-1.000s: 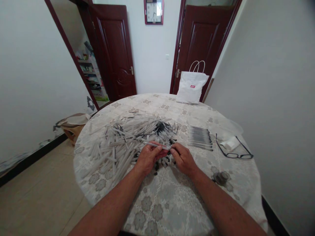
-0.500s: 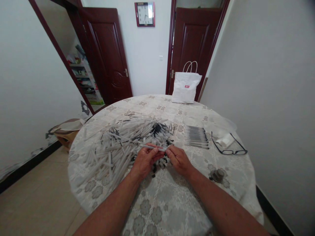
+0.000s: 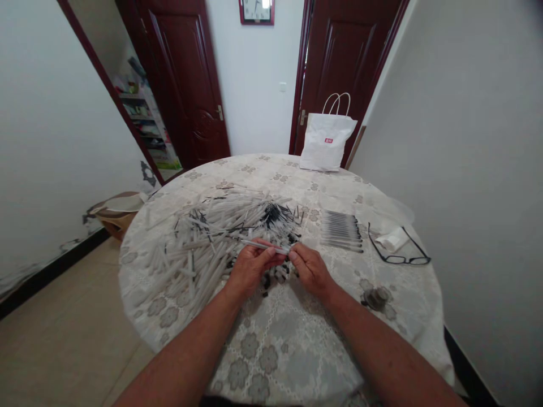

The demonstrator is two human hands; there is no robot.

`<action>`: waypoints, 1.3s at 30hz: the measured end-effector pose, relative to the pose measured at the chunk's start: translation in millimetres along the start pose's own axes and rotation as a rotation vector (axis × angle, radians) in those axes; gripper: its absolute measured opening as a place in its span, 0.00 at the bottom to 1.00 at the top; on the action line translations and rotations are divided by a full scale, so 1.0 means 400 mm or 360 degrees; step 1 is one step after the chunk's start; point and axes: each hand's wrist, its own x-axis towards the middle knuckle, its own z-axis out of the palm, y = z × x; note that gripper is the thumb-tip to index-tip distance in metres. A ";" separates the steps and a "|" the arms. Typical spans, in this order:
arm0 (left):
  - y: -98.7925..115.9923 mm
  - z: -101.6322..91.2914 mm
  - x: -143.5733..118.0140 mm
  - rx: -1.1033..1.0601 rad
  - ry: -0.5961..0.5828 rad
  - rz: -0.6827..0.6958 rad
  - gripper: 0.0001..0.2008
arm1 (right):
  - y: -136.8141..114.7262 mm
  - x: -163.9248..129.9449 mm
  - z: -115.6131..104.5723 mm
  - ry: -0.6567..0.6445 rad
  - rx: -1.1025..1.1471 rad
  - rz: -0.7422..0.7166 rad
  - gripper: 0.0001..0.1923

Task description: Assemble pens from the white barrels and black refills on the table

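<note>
Both hands meet at the middle of a round table [image 3: 297,362] covered in a floral cloth. My left hand [image 3: 251,268] pinches a clear pen barrel [image 3: 261,245] that points up and to the left. My right hand [image 3: 309,269] is closed on the barrel's right end; what its fingertips hold there is hidden. Behind and to the left of the hands spreads a big heap of clear pen barrels and black refills [image 3: 212,237]. Small black caps [image 3: 274,277] lie just under the hands.
A neat row of finished pens [image 3: 340,230] lies to the right, then black glasses [image 3: 399,249] over a white scrap. A white paper bag [image 3: 327,142] stands at the table's far edge before a dark door. A basket [image 3: 119,212] sits on the floor at left.
The hands stay together on the same pen barrel with only small finger shifts. The camera has swung slightly, so the whole scene has shifted in the picture.
</note>
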 end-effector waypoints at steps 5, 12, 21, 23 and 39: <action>-0.003 0.002 -0.002 0.0011 0.0041 -0.0038 0.17 | 0.003 -0.002 0.002 -0.0015 0.0019 0.0034 0.18; -0.003 0.006 -0.005 0.0012 0.0054 -0.0020 0.17 | 0.010 -0.008 0.002 -0.0032 0.0044 0.0085 0.16; 0.001 0.011 -0.009 0.0052 0.0046 0.0019 0.16 | 0.009 -0.009 -0.004 -0.0079 0.0037 0.0165 0.17; 0.000 0.009 -0.007 0.0054 0.0073 0.0031 0.17 | 0.010 -0.009 -0.007 -0.0066 0.0032 0.0179 0.18; 0.038 -0.013 -0.027 0.1295 0.0113 0.0582 0.06 | 0.012 0.001 -0.053 0.0308 -0.0178 0.0115 0.13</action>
